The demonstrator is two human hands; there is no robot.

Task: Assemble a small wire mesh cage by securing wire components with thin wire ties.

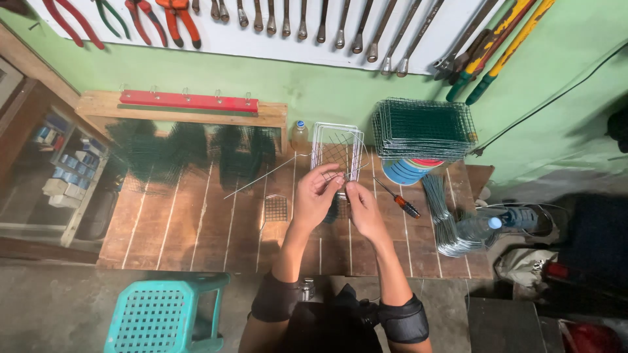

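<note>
My left hand (pixel 316 193) and my right hand (pixel 362 208) meet over a wooden plank table (pixel 190 229). Both pinch a long thin metal wire (pixel 261 180) that runs out to the left. The fingers work at a small dark wire mesh piece (pixel 337 155), which sits against white wire frames (pixel 337 134) standing at the table's back. A small mesh square (pixel 275 208) lies flat just left of my left wrist.
A tall stack of green mesh panels (pixel 424 127) rests on blue round lids at the back right. An orange-handled screwdriver (pixel 400 201), a bundle of wires (pixel 445 219) and a plastic bottle (pixel 481 227) lie to the right. A teal plastic stool (pixel 163 314) stands below left.
</note>
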